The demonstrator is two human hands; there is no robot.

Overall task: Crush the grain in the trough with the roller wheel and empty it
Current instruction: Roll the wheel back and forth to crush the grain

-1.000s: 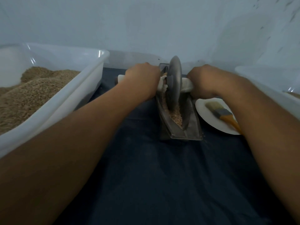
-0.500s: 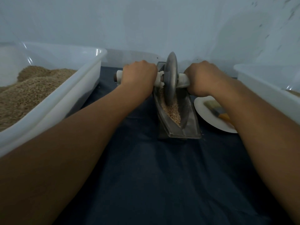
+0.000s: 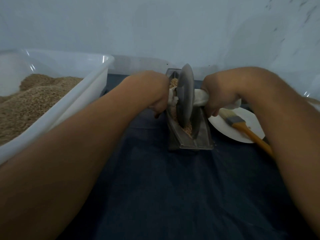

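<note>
Gripping the roller wheel (image 3: pixel 185 94) handles, left hand (image 3: pixel 152 91) and right hand (image 3: pixel 219 94) show no readable writing.

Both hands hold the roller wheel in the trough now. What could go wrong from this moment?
1. Grain is piled near the trough's open front end; a hard roll toward it could push some onto the cloth.
2. The left hand and right hand grip the handle close to the roller wheel, so fingers might get pinched against the trough edges.
</note>
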